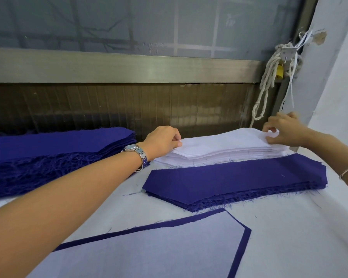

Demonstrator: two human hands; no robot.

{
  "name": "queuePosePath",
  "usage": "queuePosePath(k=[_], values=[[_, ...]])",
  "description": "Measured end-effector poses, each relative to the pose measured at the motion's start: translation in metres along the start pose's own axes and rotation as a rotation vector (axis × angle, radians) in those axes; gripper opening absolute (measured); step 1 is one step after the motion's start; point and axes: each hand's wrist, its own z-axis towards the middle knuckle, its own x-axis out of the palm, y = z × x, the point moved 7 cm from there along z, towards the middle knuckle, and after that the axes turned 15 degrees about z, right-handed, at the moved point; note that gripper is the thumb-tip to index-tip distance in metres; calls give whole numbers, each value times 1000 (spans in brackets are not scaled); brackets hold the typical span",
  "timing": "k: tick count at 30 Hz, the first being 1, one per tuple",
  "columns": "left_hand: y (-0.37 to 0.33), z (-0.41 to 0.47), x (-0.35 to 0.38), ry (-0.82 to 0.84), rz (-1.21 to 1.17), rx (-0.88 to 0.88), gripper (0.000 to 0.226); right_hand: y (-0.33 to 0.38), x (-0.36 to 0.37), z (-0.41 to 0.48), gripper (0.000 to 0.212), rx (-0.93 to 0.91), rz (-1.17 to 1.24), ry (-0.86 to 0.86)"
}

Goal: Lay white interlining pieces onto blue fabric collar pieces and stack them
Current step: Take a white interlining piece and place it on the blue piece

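A stack of white interlining pieces (225,147) lies at the back of the table. My left hand (163,140) pinches its left end, and my right hand (282,130) pinches the top sheet at its right end, lifting the edge a little. In front of it lies a stack of blue collar pieces (235,182) with frayed edges. Nearest me, a blue collar piece covered by a white interlining piece (149,249) lies flat, with a blue border showing around it.
A bigger pile of blue fabric pieces (48,155) sits at the left. The table is covered in white cloth (299,237). Behind it runs a metal window frame (129,65), with a white rope (267,83) and a padlock hanging at the right beside a wall.
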Motion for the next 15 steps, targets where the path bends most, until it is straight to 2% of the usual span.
queuePosePath(k=[6, 10, 15], values=[[1, 1, 1, 15, -6, 13, 37, 3, -10, -8, 23, 38, 81, -36], [-1, 4, 3, -1, 101, 36, 42, -1, -9, -15, 31, 106, 134, -10], [-5, 4, 3, -35, 160, 55, 36, -11, -14, -21, 17, 163, 166, -86]])
